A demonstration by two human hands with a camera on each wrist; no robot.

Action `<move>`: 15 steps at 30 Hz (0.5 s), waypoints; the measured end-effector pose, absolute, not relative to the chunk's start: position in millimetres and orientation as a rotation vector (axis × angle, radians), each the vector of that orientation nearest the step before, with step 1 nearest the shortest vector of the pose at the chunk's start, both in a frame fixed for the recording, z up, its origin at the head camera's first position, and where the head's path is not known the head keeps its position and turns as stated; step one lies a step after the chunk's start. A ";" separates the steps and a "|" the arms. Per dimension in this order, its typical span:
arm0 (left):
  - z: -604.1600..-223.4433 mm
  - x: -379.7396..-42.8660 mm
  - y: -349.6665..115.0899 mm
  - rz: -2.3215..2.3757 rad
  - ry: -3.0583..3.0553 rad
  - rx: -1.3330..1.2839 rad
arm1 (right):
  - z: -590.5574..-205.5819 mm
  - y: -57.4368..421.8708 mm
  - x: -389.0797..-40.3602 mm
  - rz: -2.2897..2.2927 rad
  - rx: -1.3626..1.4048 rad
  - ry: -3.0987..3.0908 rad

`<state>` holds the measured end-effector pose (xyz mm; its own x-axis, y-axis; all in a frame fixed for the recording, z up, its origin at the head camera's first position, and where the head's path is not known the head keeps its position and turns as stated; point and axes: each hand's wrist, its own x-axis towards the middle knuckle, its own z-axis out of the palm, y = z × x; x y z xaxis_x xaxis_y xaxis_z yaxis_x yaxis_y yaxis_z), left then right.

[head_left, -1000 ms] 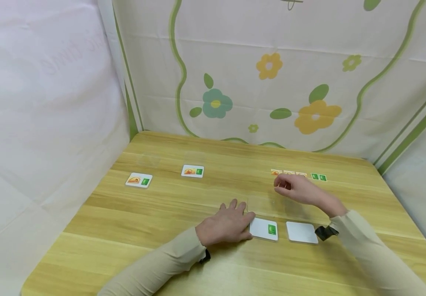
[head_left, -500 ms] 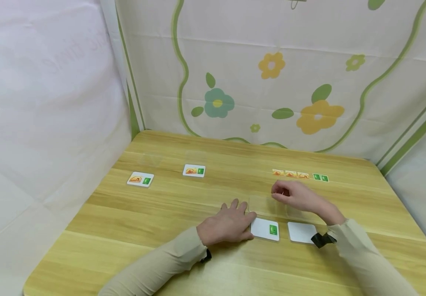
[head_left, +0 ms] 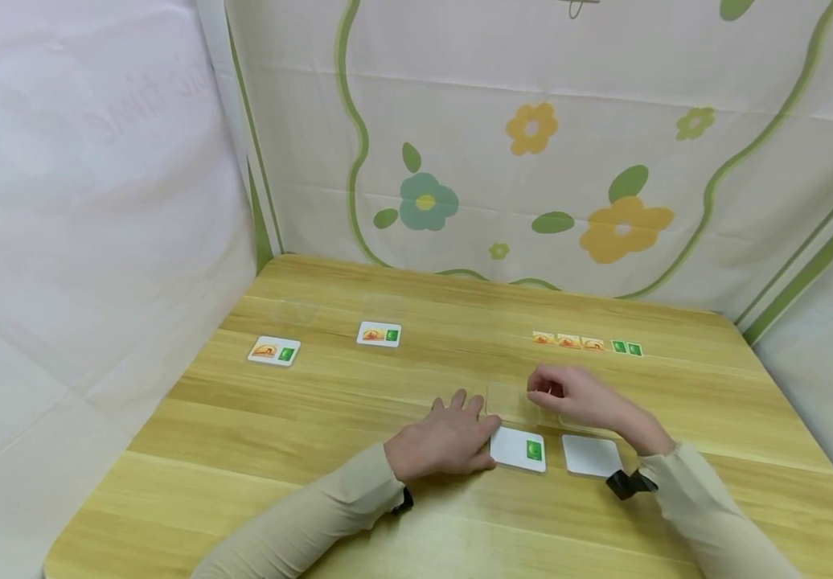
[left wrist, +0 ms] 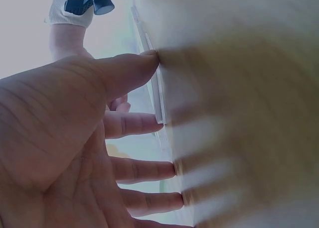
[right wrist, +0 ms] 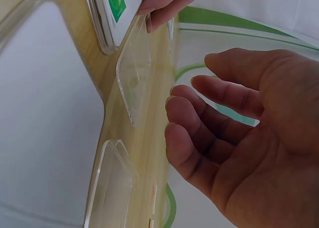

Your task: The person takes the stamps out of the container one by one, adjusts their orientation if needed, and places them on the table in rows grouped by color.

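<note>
A white card (head_left: 510, 447) with a green sticker (head_left: 534, 450) lies on the table in front of the person. Beside its left edge the left hand (head_left: 441, 438) rests with fingers spread; in the left wrist view its straight thumb and index finger (left wrist: 134, 124) touch that edge. The right hand (head_left: 579, 394) hovers beyond a blank white card (head_left: 590, 456), near a clear plate (head_left: 514, 402). In the right wrist view its fingers (right wrist: 182, 148) are loosely bent, the thumb apart from the index finger, and nothing shows between them. Another clear plate (right wrist: 109, 183) lies below.
A row of orange stickers (head_left: 568, 341) and green stickers (head_left: 627, 347) lies at the back right. Two finished-looking cards with orange and green pictures, a left card (head_left: 274, 351) and a middle card (head_left: 379, 334), lie at the back left. Cloth walls (head_left: 460, 96) enclose the table (head_left: 257, 450).
The right hand has come back from the sticker row toward the near cards, slightly leftward and lower in the head view. The left hand keeps its place by the card.
</note>
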<state>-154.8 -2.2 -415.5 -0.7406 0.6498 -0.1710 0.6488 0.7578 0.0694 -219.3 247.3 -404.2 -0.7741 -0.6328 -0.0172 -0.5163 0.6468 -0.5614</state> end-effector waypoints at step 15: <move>-415.6 -155.0 -2.5 -0.007 2.775 1.039 | -408.6 247.3 -204.6 -0.821 -0.950 2.607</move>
<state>-155.0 -2.5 -415.6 -0.7403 0.6510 -0.1676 0.6518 0.7561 0.0580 -204.6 247.3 -408.6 -0.7570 -0.6524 -0.0374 -0.5131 0.6289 -0.5841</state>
